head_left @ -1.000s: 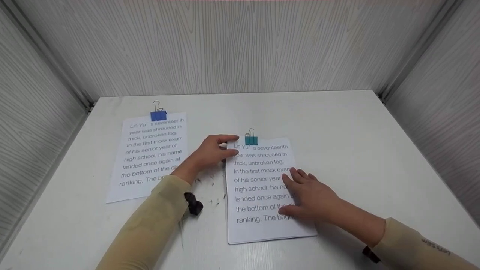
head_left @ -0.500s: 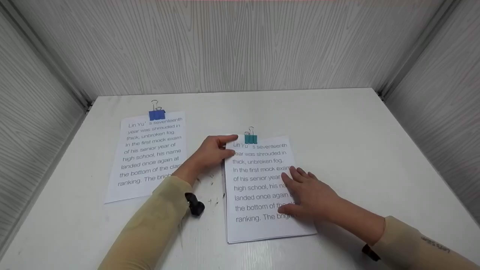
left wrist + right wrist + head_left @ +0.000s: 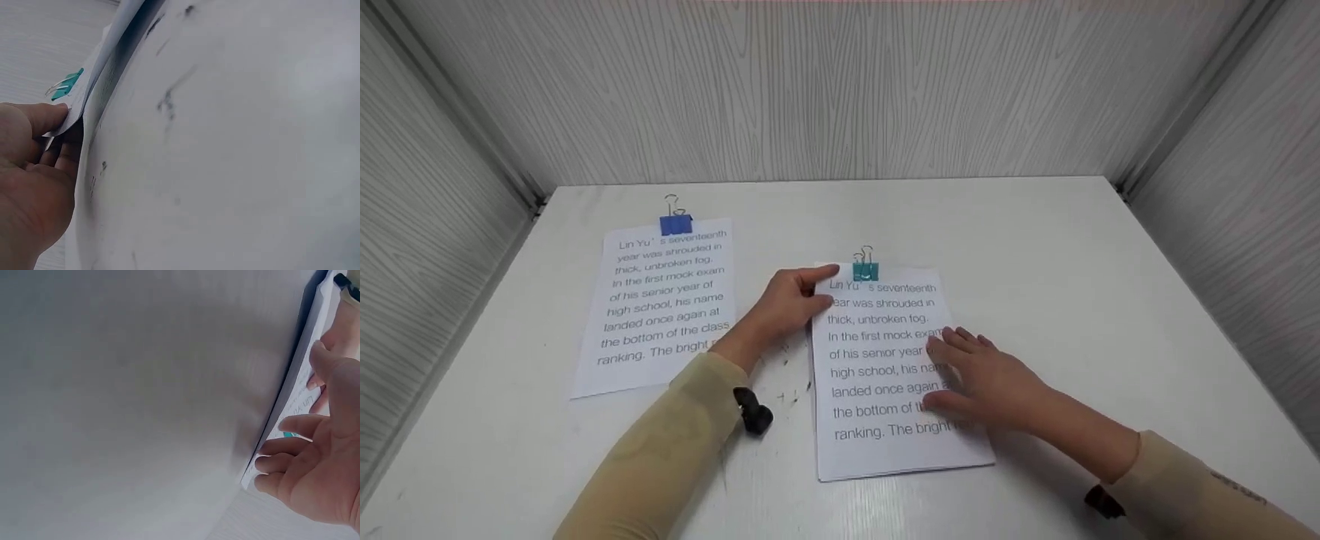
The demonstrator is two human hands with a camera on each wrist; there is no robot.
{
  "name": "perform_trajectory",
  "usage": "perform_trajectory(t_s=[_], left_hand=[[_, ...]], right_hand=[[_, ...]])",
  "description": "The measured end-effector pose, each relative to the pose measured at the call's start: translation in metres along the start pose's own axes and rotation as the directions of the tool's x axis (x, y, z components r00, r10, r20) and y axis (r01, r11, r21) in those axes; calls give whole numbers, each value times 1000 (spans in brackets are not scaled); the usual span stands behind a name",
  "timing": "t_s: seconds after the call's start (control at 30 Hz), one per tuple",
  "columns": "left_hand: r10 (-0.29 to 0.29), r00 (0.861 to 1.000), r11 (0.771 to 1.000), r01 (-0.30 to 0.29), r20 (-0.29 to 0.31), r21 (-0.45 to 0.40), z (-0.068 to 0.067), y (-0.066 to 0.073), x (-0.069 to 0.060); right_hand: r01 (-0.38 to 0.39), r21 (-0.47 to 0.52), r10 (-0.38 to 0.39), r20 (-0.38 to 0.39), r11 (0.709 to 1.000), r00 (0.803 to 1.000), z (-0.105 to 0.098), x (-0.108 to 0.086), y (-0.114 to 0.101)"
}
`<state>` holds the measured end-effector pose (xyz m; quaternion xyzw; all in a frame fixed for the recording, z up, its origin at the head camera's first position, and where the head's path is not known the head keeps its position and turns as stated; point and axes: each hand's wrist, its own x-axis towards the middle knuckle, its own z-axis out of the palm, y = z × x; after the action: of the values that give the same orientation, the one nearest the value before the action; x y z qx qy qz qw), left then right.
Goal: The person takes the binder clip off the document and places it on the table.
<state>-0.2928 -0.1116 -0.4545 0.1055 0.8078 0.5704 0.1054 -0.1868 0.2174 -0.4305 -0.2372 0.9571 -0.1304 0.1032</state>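
A printed paper stack (image 3: 877,360) with a teal binder clip (image 3: 865,271) on its top edge lies at the middle of the table. My left hand (image 3: 784,307) pinches its upper left corner; in the left wrist view the thumb of the left hand (image 3: 34,185) is on top of the paper (image 3: 84,95), the other fingers beneath. Over the right part of the stack, my right hand (image 3: 997,382) is spread with its fingers extended. In the right wrist view the right hand (image 3: 320,461) is beside the stack's edge (image 3: 292,394), holding nothing.
Another printed stack (image 3: 652,300) with a blue binder clip (image 3: 676,224) lies at the left, partly behind the left forearm. White wood-grained panels (image 3: 840,90) stand behind and at both sides of the white table (image 3: 1080,300). Dark marks show on the tabletop between the stacks.
Little differs: the right thumb sits slightly higher over the paper. The whole head view has shifted slightly, while the left hand keeps its grip on the corner.
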Motion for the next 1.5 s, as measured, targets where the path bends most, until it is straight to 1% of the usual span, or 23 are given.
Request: perform_trajectory(t_s=[0.17,0.27,0.4,0.47,0.53,0.6,0.67,0.73,0.83,1.0,1.17,1.23,1.3,1.5], left_hand=[[9,1000,1000,-10,-7,-18,2,0,-1],[10,1000,999,-10,-3,-37,2,1,-1],[32,999,999,-32,1,-43,3,5,-3],[43,999,998,-43,4,-49,4,7,-4],[52,999,997,-51,8,-60,5,8,-5],[59,998,996,-58,10,-70,6,10,-6],[66,998,995,-65,10,-77,8,12,-8],[68,998,994,-67,10,-81,9,14,-10],[78,997,993,-77,12,-86,11,18,-12],[89,996,992,-86,21,-91,13,20,-15],[96,995,990,-93,31,-102,13,23,-17],[100,994,990,-96,35,-100,13,25,-18],[100,994,990,-96,35,-99,13,25,-18],[105,994,988,-100,40,-119,14,27,-19]], right_hand=[[-34,55,39,-97,998,995,-15,1,3],[-5,102,23,-169,995,985,-32,7,4],[58,197,-7,-253,979,968,-57,22,10],[70,251,1,-274,965,962,-67,33,14],[68,304,19,-277,950,961,-75,45,20],[63,366,41,-269,928,962,-81,58,26],[63,438,58,-257,897,965,-85,71,32],[66,508,71,-244,859,967,-88,84,38],[74,608,79,-221,791,972,-91,102,45],[77,714,56,-161,696,985,-92,126,55],[80,785,6,-106,614,994,-92,141,60],[78,801,-12,-88,594,996,-91,145,61],[71,808,-27,-68,585,997,-90,148,61],[33,808,-62,5,589,998,-90,156,57]])
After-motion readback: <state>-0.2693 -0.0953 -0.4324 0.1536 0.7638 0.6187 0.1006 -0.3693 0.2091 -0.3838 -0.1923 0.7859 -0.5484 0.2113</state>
